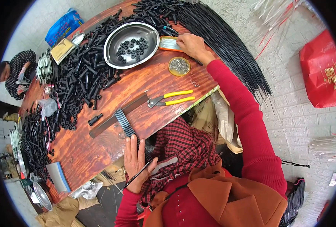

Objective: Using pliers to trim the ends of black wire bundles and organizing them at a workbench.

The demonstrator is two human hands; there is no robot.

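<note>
Thin black rod (137, 174): near edge of tabletop (100, 147), pinched in left hand (135, 162).
Right hand (192, 45): curled, fingertips on flat orange tin (168, 44), far right.
Steel bowl (131, 44): round, shiny, black rings inside.
Pliers (171, 99): yellow handles, mid-table.
Red bag (321, 72): right, on floor.

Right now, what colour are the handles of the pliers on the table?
Yellow; the pliers show best in the head view.

Counter (100, 143): glossy varnished wood. Bowl (117, 36): shiny smooth metal. Pliers (170, 98): metal, yellow plastic grips. Rods (228, 49): thin, black, glossy. Sleeve (247, 113): red knit cloth.
</note>
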